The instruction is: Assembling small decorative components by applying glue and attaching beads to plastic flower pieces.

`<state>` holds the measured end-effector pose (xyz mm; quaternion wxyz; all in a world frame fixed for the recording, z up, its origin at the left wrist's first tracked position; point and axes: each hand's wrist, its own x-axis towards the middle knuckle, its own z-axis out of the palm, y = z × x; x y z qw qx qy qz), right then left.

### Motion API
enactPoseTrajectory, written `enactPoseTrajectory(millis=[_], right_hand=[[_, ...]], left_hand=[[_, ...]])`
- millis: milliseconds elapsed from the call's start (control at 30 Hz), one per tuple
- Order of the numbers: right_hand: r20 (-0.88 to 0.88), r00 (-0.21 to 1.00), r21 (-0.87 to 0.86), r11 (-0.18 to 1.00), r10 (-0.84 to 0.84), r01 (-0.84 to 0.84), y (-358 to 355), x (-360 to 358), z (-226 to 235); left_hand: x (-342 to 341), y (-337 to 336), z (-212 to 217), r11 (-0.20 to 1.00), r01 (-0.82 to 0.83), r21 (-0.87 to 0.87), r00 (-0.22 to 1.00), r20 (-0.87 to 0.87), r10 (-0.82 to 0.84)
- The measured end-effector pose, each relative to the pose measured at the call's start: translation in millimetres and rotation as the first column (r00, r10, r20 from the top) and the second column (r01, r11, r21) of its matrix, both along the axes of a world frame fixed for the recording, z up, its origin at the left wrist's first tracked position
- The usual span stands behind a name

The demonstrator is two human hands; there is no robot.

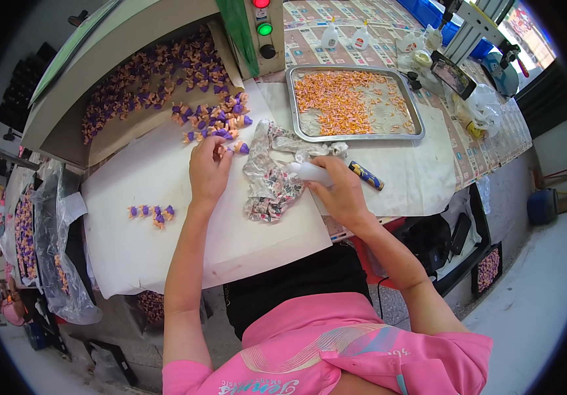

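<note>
Pink shirt cloth is closest, well below the fingers on the person's side. From where I stand, the left hand pinches a small purple-and-peach figure over the white sheet on the worktop. Just beyond those fingers sits a loose heap of similar figures; a short row of them lies to their left, nearer the body. The right hand has its fingers wrapped around a white bottle, narrow end toward the left hand. Between both sets of fingers lies a crumpled floral cloth. A blue-and-yellow cylinder rests just right of the right fingers, and beyond them is a metal tray of tiny orange and pink pieces.
</note>
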<state>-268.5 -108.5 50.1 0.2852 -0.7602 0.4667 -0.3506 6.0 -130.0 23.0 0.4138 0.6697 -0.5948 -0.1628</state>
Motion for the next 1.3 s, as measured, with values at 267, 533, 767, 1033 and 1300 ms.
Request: enactPoseTrajectory(millis=[267, 533, 767, 1033, 1300], right_hand=[[0.196, 0.976, 0.009, 0.995, 0.096, -0.100, 17, 6, 24], [0.316, 0.934, -0.045, 0.986, 0.168, -0.163, 42, 24, 29], [0.156, 0.975, -0.104, 0.984, 0.159, -0.144, 58, 36, 29], [0.162, 0.976, -0.099, 0.986, 0.148, -0.133, 62, 42, 26], [0.141, 0.979, -0.061, 0.989, 0.144, -0.137, 61, 39, 22]], left_hand=[[-22, 58, 14, 0.992, 0.106, 0.072, 0.752, -0.659, -0.033], [-47, 122, 5, 0.984, 0.156, 0.089, 0.406, -0.914, 0.019], [-44, 137, -3, 0.983, 0.162, 0.090, 0.372, -0.928, 0.023], [-41, 139, -6, 0.985, 0.146, 0.087, 0.373, -0.927, 0.027], [-41, 138, -9, 0.983, 0.166, 0.085, 0.382, -0.924, 0.015]])
